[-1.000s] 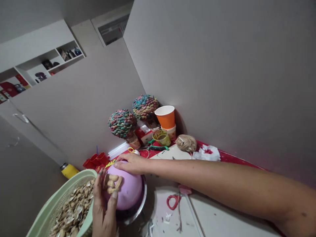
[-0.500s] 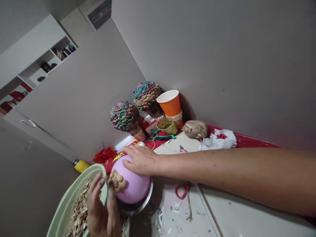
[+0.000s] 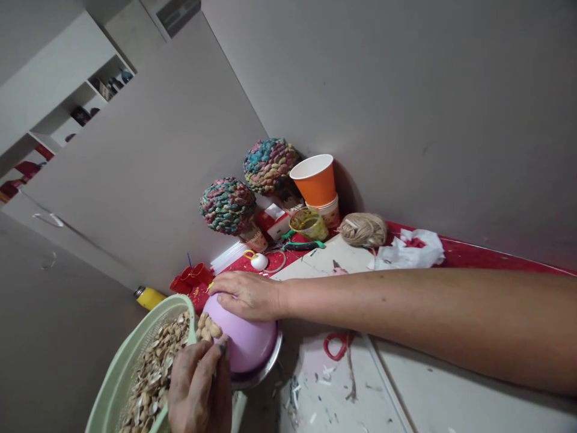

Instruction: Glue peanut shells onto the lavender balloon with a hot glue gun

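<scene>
A pink-purple balloon (image 3: 246, 337) rests on a round, shiny rim (image 3: 265, 373). My right hand (image 3: 247, 294) lies palm down over its top, the fingers curved round it and steadying it. On the balloon's left side is a small cluster of peanuts (image 3: 208, 328). My left hand (image 3: 201, 382) comes up from below, its fingers pinched together at the lower edge of this cluster. What sits between those fingertips is hidden. Left of it stands a pale green basket (image 3: 115, 376) full of peanuts and shells (image 3: 155, 367).
Two balls covered in coloured peanuts (image 3: 228, 205) stand on cups at the back, beside an orange paper cup (image 3: 315, 180). Nearby are a yellow-stained cup (image 3: 309, 224), pliers (image 3: 304, 245), a yarn ball (image 3: 363, 230) and crumpled tissue (image 3: 410, 249). Red-handled scissors (image 3: 336, 347) lie in front.
My left hand has moved right and its fingers have closed beside the peanut cluster. My right hand stays on the balloon, shifted slightly left. The view has moved a little.
</scene>
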### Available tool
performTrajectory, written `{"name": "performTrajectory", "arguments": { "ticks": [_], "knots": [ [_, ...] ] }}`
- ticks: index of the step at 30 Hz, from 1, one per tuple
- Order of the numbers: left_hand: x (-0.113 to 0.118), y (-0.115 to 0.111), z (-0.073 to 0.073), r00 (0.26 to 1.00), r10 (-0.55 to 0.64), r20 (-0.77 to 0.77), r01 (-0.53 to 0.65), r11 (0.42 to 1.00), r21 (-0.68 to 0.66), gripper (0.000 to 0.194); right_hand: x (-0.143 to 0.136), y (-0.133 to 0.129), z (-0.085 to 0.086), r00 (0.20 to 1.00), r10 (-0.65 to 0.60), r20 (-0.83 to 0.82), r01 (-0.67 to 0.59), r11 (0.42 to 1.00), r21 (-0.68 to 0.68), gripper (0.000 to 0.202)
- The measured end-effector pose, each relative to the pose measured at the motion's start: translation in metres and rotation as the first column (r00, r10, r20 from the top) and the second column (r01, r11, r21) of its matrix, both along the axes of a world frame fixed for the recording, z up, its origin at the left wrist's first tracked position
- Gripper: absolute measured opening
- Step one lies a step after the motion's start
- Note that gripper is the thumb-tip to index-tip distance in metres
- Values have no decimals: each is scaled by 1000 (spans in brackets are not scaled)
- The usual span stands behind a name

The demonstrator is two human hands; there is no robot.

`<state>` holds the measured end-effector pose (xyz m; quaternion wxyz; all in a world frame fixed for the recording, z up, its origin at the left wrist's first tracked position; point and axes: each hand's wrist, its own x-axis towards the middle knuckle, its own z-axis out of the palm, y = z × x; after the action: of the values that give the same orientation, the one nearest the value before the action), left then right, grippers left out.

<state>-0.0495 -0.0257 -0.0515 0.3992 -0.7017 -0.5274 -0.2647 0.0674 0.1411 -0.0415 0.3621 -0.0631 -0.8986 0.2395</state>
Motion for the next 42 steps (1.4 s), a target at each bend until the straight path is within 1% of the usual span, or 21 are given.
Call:
{"name": "performTrajectory", "arguments": {
  "ticks": [6,11,13,17,20,22,24,27,30,32,34,37,40,42],
  "knots": [
    [-6,1,-2,999,40,-12,-40,999,-5,34,-1,1,-4,1000,-20,-2,20,999,-34,30],
    [-14,5,-2,996,-47,-82,49,998,28,22,-2,0,-7,1000,-20,-15,19,999,-47,29],
    [-16,6,-2,994,-55,-97,59,997,41,20,-2,0,-8,1000,-15,-24,13,999,-50,29],
    [-17,4,-2,989,-62,-132,65,998,14,21,-3,2,-10,999,-9,-33,7,998,-55,29],
    [-17,1,-1,986,-84,-146,80,996,-37,26,-2,2,-11,999,-7,-31,5,998,-58,28],
    [-15,-1,0,985,-96,-140,91,995,-46,28,-2,2,-10,1000,-3,-31,1,998,-60,29],
    [-12,-4,1,993,-85,-81,82,996,-29,32,0,1,-9,999,1,-33,-3,998,-63,30],
    [-9,-8,0,991,-64,116,63,998,8,38,2,1,-8,999,2,-37,-5,997,-72,30],
    [-9,-6,-1,938,-95,333,94,995,19,41,3,3,-9,999,-2,-42,-2,996,-84,30],
    [-10,-2,-2,903,-74,424,100,994,-40,43,4,5,-10,999,-9,-43,5,996,-94,29],
    [-9,3,-2,889,-40,456,108,986,-124,49,4,7,-11,999,-12,-42,7,995,-101,30],
    [-6,9,-6,873,-33,487,155,965,-212,56,5,6,-9,999,16,-28,-19,996,-89,30],
    [-5,13,-12,842,-16,539,196,940,-278,52,12,5,0,1000,17,7,-17,998,-69,33],
    [-6,14,-16,825,-13,565,211,935,-285,48,28,4,9,999,-23,26,25,998,-60,38]
  ]
}}
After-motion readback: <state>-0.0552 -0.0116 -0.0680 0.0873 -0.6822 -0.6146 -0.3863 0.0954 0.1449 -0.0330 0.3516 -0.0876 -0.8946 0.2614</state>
